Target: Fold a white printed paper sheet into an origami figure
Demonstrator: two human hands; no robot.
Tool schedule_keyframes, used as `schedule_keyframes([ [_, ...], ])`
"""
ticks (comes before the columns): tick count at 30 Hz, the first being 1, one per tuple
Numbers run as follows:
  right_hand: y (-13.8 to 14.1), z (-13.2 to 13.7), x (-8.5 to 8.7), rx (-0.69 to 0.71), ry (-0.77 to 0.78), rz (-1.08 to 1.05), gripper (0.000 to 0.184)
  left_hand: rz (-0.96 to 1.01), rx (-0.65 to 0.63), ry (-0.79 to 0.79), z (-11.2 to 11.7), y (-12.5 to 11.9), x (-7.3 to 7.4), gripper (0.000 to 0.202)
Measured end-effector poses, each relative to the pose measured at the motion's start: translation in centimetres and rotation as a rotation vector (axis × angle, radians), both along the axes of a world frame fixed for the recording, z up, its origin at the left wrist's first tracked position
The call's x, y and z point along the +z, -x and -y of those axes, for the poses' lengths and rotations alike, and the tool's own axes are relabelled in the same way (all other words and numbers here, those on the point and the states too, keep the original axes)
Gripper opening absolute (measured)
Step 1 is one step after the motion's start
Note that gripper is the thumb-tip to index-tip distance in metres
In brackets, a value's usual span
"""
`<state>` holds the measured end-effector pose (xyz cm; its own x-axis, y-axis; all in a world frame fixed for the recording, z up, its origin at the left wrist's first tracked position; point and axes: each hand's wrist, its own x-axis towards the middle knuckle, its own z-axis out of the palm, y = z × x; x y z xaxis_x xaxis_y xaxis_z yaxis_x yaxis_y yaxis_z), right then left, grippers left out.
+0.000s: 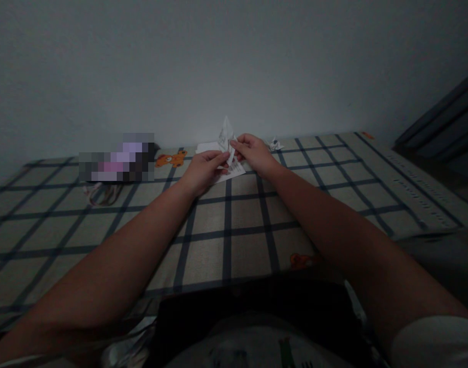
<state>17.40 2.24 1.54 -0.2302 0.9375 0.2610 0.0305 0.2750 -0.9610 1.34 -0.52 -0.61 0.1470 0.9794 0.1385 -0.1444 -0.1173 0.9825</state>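
Presently; folded paper (226, 133) upright between left hand (204, 169) and right hand (257, 154); both pinching its lower part

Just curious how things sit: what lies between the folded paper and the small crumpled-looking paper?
The right hand, as the head view shows. It touches the folded paper.

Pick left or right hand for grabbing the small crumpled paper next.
Right, probably: the right hand sits beside the crumpled paper; the left hand is farther, across the folded paper. Both hold the folded paper, so the right would need to let go first.
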Motion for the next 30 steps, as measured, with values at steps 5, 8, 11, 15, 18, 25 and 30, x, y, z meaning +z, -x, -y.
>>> schedule_keyframes([
  [5, 0.0, -0.3, -0.3, 0.06, 0.002, -0.025, 0.025, 0.002, 0.029, -0.015, 0.0, -0.1, 0.1, 0.032],
  [8, -0.2, -0.6, -0.9, 0.162, -0.012, -0.025, 0.023, 0.012, 0.055, -0.044, 0.1, 0.0, 0.3, 0.032],
  [11, -0.3, -0.8, -1.2, 0.197, -0.028, 0.024, 0.022, -0.032, 0.09, -0.05, -0.1, 0.2, 0.3, 0.033],
  [15, -0.4, -0.5, -1.1, 0.153, -0.039, 0.057, 0.027, -0.134, 0.091, -0.085, -0.6, 0.7, -0.5, 0.033],
  [18, -0.4, -0.2, -0.7, 0.119, -0.035, 0.07, 0.028, -0.185, 0.117, -0.119, -0.7, 0.9, -0.8, 0.035],
  [25, -0.4, -0.1, -0.7, 0.123, -0.001, 0.068, 0.03, -0.284, 0.146, -0.165, 0.0, 0.5, -0.2, 0.031],
  [30, -0.5, -0.4, -0.9, 0.061, -0.087, 0.083, 0.03, -0.277, 0.193, -0.163, -0.3, 0.3, -0.3, 0.028],
])
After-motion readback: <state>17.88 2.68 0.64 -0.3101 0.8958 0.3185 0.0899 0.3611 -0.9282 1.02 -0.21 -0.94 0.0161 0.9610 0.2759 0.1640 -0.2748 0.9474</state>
